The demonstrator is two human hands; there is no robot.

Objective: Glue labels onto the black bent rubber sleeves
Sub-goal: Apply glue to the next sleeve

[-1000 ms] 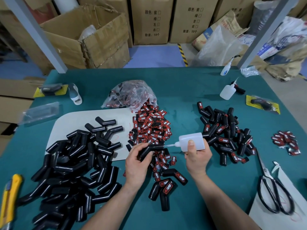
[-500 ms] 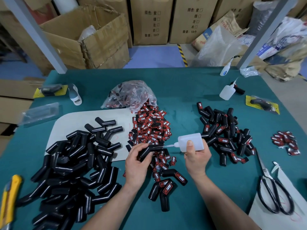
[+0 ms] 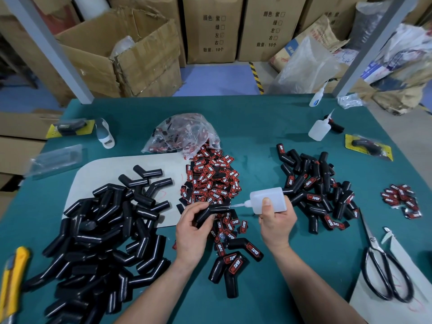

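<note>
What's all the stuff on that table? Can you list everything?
table: one, green, under everything
plain sleeves: many, black, heap at left
labelled sleeves: many, black with red labels, heap at right
labels: many, red and black, middle
bag: one, clear, behind the labels
spare bottles: two, whitish, far right
scissors: one, black, near right
knife: one, yellow, near left
boxes: several, brown, behind the table
left hand: one, grips a black sleeve
right hand: one, grips whitish glue bottle, nozzle at that sleeve
</note>
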